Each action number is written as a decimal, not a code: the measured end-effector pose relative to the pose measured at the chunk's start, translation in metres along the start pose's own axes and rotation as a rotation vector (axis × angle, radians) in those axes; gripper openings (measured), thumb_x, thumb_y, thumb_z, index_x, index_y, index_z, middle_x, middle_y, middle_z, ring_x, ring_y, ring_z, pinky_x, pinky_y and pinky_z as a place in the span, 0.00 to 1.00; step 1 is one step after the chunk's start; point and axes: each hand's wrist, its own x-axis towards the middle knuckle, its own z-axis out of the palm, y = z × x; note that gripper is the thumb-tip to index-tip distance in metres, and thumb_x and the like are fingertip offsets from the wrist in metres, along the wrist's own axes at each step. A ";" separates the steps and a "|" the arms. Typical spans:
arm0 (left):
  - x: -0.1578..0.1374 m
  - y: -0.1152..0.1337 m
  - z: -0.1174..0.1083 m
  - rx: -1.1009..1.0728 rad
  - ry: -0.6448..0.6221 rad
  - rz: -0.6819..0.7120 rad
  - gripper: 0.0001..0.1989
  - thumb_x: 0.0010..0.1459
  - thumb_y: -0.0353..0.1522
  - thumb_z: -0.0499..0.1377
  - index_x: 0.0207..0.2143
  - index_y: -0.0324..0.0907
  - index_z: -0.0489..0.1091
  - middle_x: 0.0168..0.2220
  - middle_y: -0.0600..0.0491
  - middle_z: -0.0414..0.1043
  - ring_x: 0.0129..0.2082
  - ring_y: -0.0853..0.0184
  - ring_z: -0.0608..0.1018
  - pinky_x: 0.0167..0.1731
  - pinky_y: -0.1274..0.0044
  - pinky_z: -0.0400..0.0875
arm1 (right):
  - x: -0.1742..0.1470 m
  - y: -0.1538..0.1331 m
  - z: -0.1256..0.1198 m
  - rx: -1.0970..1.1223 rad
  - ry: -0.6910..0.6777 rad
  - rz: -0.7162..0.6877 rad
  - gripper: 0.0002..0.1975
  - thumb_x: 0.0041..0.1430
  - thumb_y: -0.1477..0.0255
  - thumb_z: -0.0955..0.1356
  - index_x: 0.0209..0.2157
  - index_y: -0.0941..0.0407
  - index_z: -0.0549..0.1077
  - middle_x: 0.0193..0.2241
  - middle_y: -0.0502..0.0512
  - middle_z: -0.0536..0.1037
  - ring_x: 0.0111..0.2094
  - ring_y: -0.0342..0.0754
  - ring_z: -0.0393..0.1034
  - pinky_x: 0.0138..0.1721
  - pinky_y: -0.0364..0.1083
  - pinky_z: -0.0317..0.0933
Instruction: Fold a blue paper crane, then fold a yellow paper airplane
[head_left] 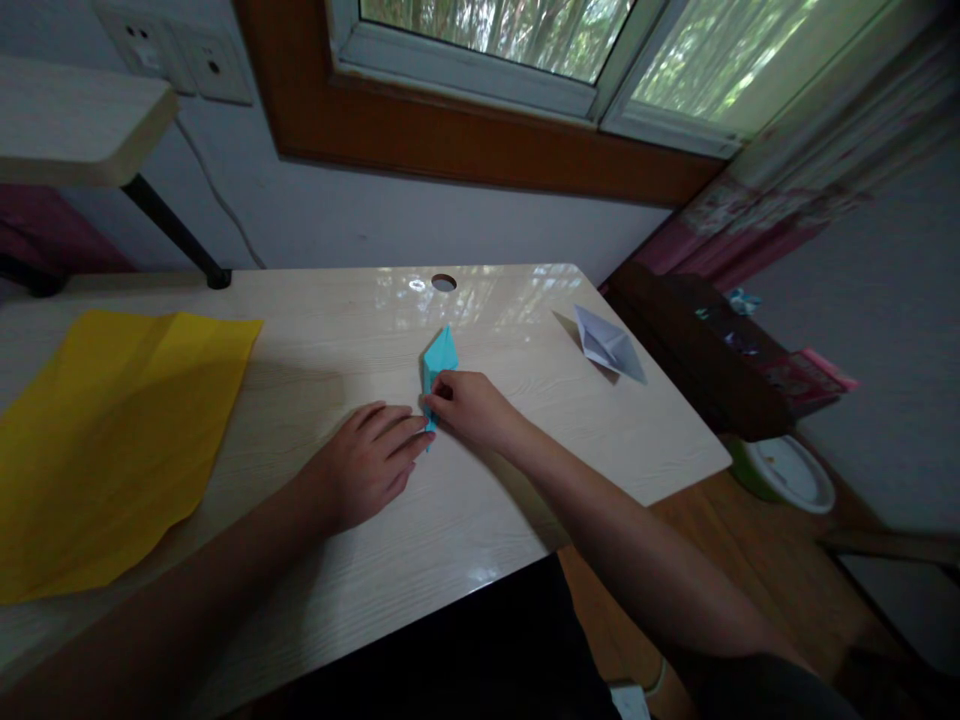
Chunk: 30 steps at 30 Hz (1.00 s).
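Note:
A narrow folded piece of turquoise paper (441, 350) lies on the pale wood-grain table, its pointed end toward the window. My right hand (466, 402) pinches its right side near the middle, thumb and forefinger pressed together on it. From the left, my left hand (382, 455) rests on the tabletop with its fingers stretched out, the tips touching the lower end of the paper. The fingers of both hands hide part of the paper's lower half.
A white folded paper boat (609, 345) stands at the table's right side. A large yellow sheet (127, 440) covers the left side. Behind it, a raised shelf (75, 120) stands on black legs. A round cable hole (444, 283) sits near the back edge.

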 end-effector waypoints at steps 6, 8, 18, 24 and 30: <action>0.000 0.002 -0.002 -0.006 -0.019 -0.013 0.21 0.67 0.31 0.55 0.62 0.43 0.67 0.60 0.45 0.71 0.61 0.53 0.69 0.62 0.56 0.61 | 0.000 0.002 -0.004 0.032 -0.048 0.038 0.07 0.63 0.71 0.69 0.31 0.56 0.76 0.26 0.52 0.80 0.28 0.44 0.71 0.30 0.43 0.55; 0.000 0.002 -0.002 -0.007 -0.023 -0.014 0.21 0.67 0.31 0.54 0.62 0.42 0.66 0.60 0.45 0.71 0.61 0.52 0.69 0.62 0.56 0.60 | -0.001 0.003 -0.004 0.049 -0.044 0.041 0.06 0.62 0.71 0.69 0.31 0.56 0.75 0.26 0.52 0.80 0.28 0.44 0.71 0.29 0.42 0.55; 0.000 0.001 -0.003 -0.048 0.012 -0.014 0.23 0.66 0.31 0.56 0.62 0.44 0.67 0.59 0.45 0.71 0.61 0.53 0.69 0.63 0.56 0.61 | -0.006 -0.004 -0.006 0.027 -0.089 0.067 0.04 0.67 0.72 0.67 0.35 0.56 0.72 0.28 0.53 0.79 0.28 0.45 0.71 0.31 0.43 0.56; -0.001 0.000 -0.001 -0.009 -0.001 -0.006 0.22 0.67 0.32 0.54 0.62 0.44 0.66 0.59 0.46 0.71 0.61 0.53 0.69 0.63 0.57 0.60 | -0.008 -0.005 -0.009 -0.061 -0.120 0.018 0.04 0.68 0.72 0.66 0.38 0.57 0.70 0.33 0.56 0.80 0.31 0.46 0.70 0.32 0.43 0.55; 0.000 0.001 0.000 -0.004 0.003 -0.006 0.21 0.67 0.31 0.55 0.62 0.44 0.67 0.59 0.45 0.71 0.61 0.53 0.69 0.62 0.56 0.61 | -0.006 0.000 -0.006 -0.096 -0.121 -0.039 0.03 0.69 0.72 0.65 0.40 0.57 0.69 0.38 0.59 0.80 0.34 0.47 0.70 0.34 0.44 0.55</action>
